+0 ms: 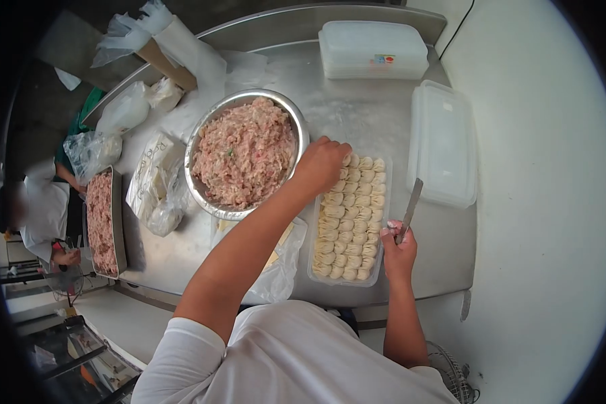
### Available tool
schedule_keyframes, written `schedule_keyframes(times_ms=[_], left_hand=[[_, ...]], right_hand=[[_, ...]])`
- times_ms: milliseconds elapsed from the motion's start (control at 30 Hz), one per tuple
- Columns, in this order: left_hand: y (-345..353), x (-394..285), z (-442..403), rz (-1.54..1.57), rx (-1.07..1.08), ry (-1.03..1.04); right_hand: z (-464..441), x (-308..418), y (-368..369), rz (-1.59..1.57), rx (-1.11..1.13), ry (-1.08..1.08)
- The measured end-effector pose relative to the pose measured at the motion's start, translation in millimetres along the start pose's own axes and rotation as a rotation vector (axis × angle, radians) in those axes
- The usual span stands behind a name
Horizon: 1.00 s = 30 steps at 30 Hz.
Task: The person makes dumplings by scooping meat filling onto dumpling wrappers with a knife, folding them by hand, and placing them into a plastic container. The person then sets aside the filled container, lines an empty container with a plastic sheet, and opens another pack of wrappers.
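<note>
A clear plastic tray is packed with rows of pleated dumplings. At its far left corner, my left hand has its fingers closed over a dumpling, partly hidden by them. Beside the tray's right edge, my right hand grips a narrow flat metal spatula, its blade pointing away from me. Pale smears mark the right fingers. To the left stands a steel bowl heaped with minced meat filling. Under my left forearm lie wrappers on a plastic bag.
Stacked plastic containers stand at the back; lidded ones lie right, by the wall. Left are a marked bag and a metal pan of minced meat. A person in a white shirt is beyond the pan.
</note>
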<state>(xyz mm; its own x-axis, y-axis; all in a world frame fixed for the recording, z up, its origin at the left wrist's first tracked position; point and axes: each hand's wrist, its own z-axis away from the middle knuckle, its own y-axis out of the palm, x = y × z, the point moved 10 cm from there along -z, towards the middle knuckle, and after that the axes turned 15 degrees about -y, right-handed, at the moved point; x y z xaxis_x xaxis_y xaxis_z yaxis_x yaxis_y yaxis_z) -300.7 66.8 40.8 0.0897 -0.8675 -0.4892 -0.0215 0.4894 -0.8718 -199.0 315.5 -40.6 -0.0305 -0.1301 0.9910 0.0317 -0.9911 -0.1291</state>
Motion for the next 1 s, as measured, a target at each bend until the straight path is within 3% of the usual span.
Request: schedule_keyframes(times_ms=[133,467,533,567,633,800,867,933,1000], left_hand=[[5.6,-0.3,-3.3,-0.214,0.04,0.0],[9.3,-5.9,7.3,-0.264,0.15,-0.019],[-29.6,-24.0,39.8,-0.026,-0.127,0.065],[-39.3,-26.5,54.6,0.091,-0.06,0.021],[-57.3,-24.4,86.1,0.189,-0.067,-0.008],[-78.6,36.7,152.1,0.644,-0.024,-0.108],[-93.0,49.3,170.9,0.665,-0.041,-0.12],[-117.2,47.5,189.8,0.346,-0.161,-0.08],[-126.5,64.3,208.3,0.315,-0.182,-0.093]], right_hand=[[-2.2,-11.3,6.0,0.017,0.008,-0.043],[-6.1,0.2,8.4,0.075,-0.034,-0.216],[-7.2,-8.6,11.7,0.151,0.061,-0.185],[-6.6,-5.7,11.4,0.143,0.058,-0.188],[-1.6,28.1,3.7,0.438,0.005,-0.365],[20.4,126.5,39.8,0.456,0.17,-0.671],[38.6,166.5,73.0,0.443,0.278,-0.782],[57.2,185.5,115.2,0.378,0.48,-0.787],[58.0,185.3,138.2,0.513,0.483,-0.784]])
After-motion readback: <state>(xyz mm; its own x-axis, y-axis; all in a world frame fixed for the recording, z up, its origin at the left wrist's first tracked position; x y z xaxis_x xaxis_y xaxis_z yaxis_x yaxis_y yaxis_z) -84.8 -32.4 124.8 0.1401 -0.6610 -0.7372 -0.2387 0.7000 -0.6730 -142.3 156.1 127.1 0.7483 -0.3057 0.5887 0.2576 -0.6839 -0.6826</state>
